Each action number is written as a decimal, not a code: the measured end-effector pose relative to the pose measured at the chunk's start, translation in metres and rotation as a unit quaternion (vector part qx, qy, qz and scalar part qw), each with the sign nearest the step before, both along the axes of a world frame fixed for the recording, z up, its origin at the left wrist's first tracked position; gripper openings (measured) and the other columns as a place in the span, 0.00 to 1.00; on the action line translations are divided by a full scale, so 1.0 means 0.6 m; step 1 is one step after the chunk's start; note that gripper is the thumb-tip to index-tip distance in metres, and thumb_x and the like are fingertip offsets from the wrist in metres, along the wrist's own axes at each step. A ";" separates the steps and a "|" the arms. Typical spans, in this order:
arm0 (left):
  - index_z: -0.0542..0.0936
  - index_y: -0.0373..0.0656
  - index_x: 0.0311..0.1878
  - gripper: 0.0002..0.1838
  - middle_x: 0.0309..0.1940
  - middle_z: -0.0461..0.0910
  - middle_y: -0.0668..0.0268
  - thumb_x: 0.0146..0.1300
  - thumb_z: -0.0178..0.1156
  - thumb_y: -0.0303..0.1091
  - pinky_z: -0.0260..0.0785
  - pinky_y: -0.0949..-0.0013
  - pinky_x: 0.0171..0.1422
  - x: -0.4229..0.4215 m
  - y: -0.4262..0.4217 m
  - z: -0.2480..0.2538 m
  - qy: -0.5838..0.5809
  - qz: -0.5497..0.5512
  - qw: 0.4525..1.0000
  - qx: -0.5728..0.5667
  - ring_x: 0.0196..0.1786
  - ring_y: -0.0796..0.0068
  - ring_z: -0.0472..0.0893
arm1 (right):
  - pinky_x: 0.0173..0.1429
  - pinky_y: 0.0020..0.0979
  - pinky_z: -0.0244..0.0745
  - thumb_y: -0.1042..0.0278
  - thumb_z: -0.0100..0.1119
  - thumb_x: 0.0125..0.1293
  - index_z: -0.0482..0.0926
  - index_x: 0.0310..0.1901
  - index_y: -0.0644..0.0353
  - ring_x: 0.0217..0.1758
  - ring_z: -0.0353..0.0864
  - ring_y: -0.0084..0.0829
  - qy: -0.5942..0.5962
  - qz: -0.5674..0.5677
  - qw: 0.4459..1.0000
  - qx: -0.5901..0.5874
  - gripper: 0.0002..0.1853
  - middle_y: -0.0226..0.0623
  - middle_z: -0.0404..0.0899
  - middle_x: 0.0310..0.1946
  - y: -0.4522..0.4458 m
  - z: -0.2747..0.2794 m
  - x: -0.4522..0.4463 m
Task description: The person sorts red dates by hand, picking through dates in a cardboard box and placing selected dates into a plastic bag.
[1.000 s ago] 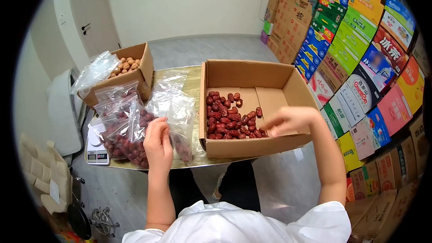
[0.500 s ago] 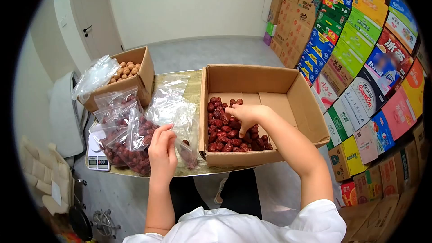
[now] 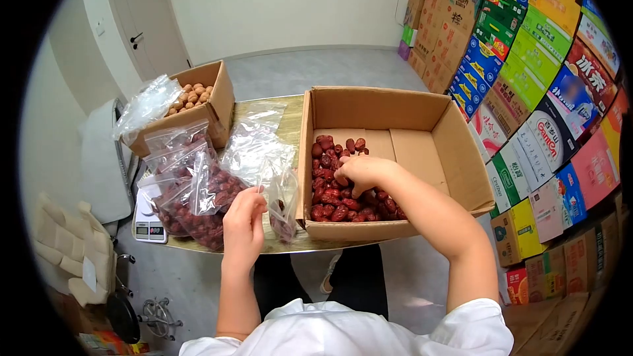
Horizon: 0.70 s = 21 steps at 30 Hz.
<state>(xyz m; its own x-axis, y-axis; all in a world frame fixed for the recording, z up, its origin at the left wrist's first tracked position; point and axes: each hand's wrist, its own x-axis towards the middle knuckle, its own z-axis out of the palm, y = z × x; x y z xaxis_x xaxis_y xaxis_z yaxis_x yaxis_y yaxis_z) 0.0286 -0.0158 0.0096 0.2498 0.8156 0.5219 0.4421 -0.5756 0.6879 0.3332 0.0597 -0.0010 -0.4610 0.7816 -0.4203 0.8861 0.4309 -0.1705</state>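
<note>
My left hand [image 3: 244,223] pinches the edge of a clear zip bag [image 3: 282,206], which hangs at the table's front edge with a few red dates in its bottom. Inside the large cardboard box [image 3: 402,229], my right hand [image 3: 366,174] reaches down into a pile of red dates [image 3: 333,196], its fingers curled around some of them. The fingertips are partly hidden among the fruit. Left of my left hand lie several filled zip bags of dates [image 3: 198,191], heaped together.
A digital scale [image 3: 150,221] sits at the table's left end, partly under the filled bags. Behind is a smaller carton [image 3: 221,95] of walnuts [image 3: 191,97] with plastic bags over its side. Flat clear bags [image 3: 260,135] lie mid-table. Stacked cartons [image 3: 527,125] line the right wall.
My right hand's fingers have curled further into the dates, and some dates have shifted near the fingertips. My left hand stays at the bag's edge. The camera view has shifted slightly.
</note>
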 end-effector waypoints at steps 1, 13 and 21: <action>0.76 0.34 0.42 0.11 0.49 0.81 0.48 0.58 0.55 0.10 0.77 0.62 0.47 0.002 0.000 0.005 -0.012 0.004 1.000 -0.020 0.46 0.52 0.83 | 0.60 0.47 0.74 0.65 0.79 0.44 0.82 0.42 0.54 0.58 0.77 0.47 0.001 0.000 1.000 0.000 0.21 0.41 0.75 0.52 0.002 -0.004 0.001; 0.75 0.34 0.41 0.09 0.50 0.82 0.51 0.61 0.52 0.12 0.74 0.66 0.50 0.013 0.016 0.008 0.002 0.027 0.998 0.062 0.48 0.57 0.83 | 0.57 0.45 0.79 0.66 0.72 0.53 0.86 0.43 0.58 0.53 0.82 0.47 0.082 -0.019 0.994 0.075 0.14 0.44 0.81 0.48 0.003 0.033 0.011; 0.75 0.34 0.43 0.08 0.50 0.82 0.48 0.62 0.56 0.14 0.76 0.60 0.52 0.017 0.011 -0.009 -0.020 0.027 0.995 0.091 0.48 0.48 0.83 | 0.48 0.39 0.82 0.71 0.69 0.58 0.79 0.47 0.59 0.45 0.83 0.43 0.398 -0.021 0.844 0.359 0.15 0.44 0.72 0.55 -0.013 0.073 -0.044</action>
<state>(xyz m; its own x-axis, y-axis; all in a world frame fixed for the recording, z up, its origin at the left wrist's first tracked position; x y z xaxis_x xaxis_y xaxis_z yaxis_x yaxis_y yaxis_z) 0.0388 -0.0090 0.0040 0.1850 0.7188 0.6702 0.4507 -0.6681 0.5921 0.3069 0.0517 0.0430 -0.3390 0.7259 0.5984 0.6318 0.6470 -0.4269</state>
